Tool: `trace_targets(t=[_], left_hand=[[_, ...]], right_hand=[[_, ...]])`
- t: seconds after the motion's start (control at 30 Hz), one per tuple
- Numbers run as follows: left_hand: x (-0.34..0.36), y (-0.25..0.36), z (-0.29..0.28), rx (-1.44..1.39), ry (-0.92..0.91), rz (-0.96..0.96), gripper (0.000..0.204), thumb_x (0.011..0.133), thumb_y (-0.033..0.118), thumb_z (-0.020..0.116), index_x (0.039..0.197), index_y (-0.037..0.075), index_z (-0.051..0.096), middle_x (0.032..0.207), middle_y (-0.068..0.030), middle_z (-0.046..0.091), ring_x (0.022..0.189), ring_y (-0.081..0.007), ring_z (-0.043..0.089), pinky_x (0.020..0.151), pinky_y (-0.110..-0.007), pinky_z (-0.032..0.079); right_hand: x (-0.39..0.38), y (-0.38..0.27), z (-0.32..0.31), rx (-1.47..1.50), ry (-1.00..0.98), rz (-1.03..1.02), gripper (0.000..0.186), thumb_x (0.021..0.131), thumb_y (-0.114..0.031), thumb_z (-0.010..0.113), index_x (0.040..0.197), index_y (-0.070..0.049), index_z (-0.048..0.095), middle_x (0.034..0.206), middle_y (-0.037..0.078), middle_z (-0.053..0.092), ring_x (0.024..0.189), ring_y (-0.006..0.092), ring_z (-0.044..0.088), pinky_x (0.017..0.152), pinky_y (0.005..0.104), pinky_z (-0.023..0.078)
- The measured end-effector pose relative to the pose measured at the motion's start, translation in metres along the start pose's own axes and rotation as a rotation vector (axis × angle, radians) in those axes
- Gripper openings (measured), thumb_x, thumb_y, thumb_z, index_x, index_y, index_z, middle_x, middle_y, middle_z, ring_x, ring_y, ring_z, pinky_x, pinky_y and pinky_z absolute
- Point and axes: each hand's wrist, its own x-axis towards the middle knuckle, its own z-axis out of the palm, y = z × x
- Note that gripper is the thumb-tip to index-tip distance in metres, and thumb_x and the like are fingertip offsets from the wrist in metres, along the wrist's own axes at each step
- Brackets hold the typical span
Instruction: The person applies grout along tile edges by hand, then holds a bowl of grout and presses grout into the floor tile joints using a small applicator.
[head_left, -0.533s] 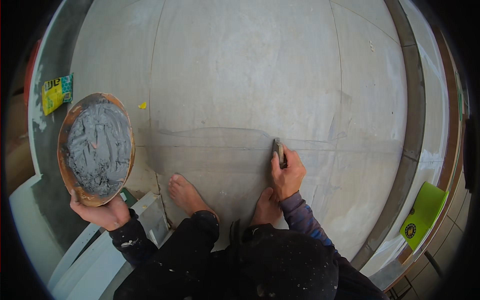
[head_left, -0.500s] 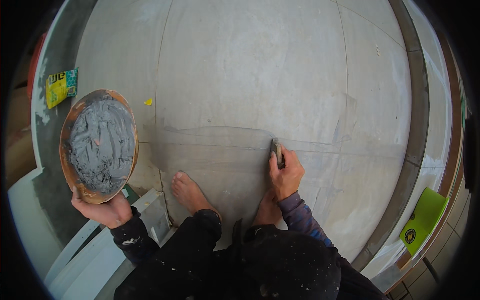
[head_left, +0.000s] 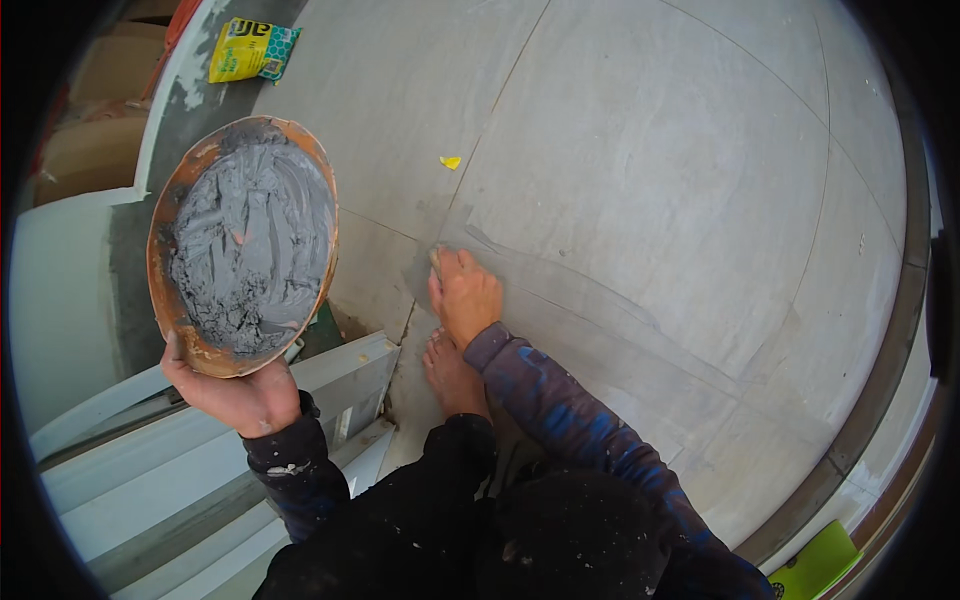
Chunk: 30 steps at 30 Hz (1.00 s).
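Observation:
My left hand (head_left: 240,400) grips the lower rim of a round orange-brown bowl (head_left: 158,255), held tilted above the floor at the left. Thick grey grout paste (head_left: 255,235) fills much of it, smooth in places and crumbly near the bottom. At the tile floor (head_left: 640,200), my right hand (head_left: 468,300) is closed around a small scraper (head_left: 435,258), mostly hidden by the fingers. It sits by the crossing of two tile joints, just ahead of my bare foot (head_left: 455,375). Wet grey smears (head_left: 590,295) run rightward from there along the joint.
A yellow and teal bag (head_left: 250,50) lies at the far left by a pale ledge. A yellow scrap (head_left: 450,163) is on the tiles. White metal profiles (head_left: 150,480) fill the lower left. A dark tile border (head_left: 845,450) curves along the right, with a green object (head_left: 815,560) beyond it.
My right hand has swept left along the joint with the scraper, from mid-floor to the joint crossing. The view has turned and shifted left; the bowl remains in my left hand.

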Motion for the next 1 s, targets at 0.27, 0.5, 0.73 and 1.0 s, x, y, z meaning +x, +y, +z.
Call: trace_targets(t=[0.27, 0.5, 0.73, 1.0], left_hand=[[0.015, -0.056, -0.03, 0.055, 0.056, 0.005, 0.051, 0.101, 0.037, 0.051, 0.144, 0.01, 0.054, 0.145, -0.0077, 0.058, 0.133, -0.0285, 0.055, 0.111, -0.052, 0.044], [0.036, -0.043, 0.02, 0.028, 0.126, -0.001, 0.044, 0.104, 0.036, 0.05, 0.136, 0.007, 0.057, 0.137, -0.0062, 0.062, 0.127, -0.0247, 0.058, 0.109, -0.044, 0.045], [0.048, -0.059, 0.03, 0.073, 0.197, 0.024, 0.041, 0.104, 0.037, 0.05, 0.13, 0.006, 0.059, 0.13, -0.0048, 0.064, 0.122, -0.0223, 0.06, 0.106, -0.042, 0.046], [0.039, -0.036, 0.001, 0.038, 0.087, 0.046, 0.046, 0.104, 0.039, 0.05, 0.135, 0.006, 0.056, 0.135, -0.0057, 0.062, 0.126, -0.0237, 0.058, 0.108, -0.043, 0.045]], right_hand=[[0.061, 0.04, 0.04, 0.346, -0.169, 0.003, 0.022, 0.088, -0.016, 0.072, 0.108, -0.005, 0.071, 0.102, 0.019, 0.072, 0.09, 0.0424, 0.069, 0.078, 0.0501, 0.054], [0.263, 0.091, -0.112, 0.31, 0.169, 0.02, 0.022, 0.092, -0.012, 0.071, 0.111, -0.001, 0.072, 0.097, 0.016, 0.077, 0.082, 0.0286, 0.071, 0.076, 0.0378, 0.055], [0.258, 0.064, -0.031, 0.537, 0.158, -0.015, 0.019, 0.098, -0.012, 0.065, 0.112, 0.001, 0.06, 0.092, 0.019, 0.072, 0.076, 0.0288, 0.068, 0.073, 0.0387, 0.053], [0.163, -0.037, 0.034, 0.804, -0.098, -0.152, 0.023, 0.102, -0.01, 0.063, 0.121, 0.0, 0.055, 0.094, 0.014, 0.07, 0.076, 0.0205, 0.067, 0.069, 0.035, 0.052]])
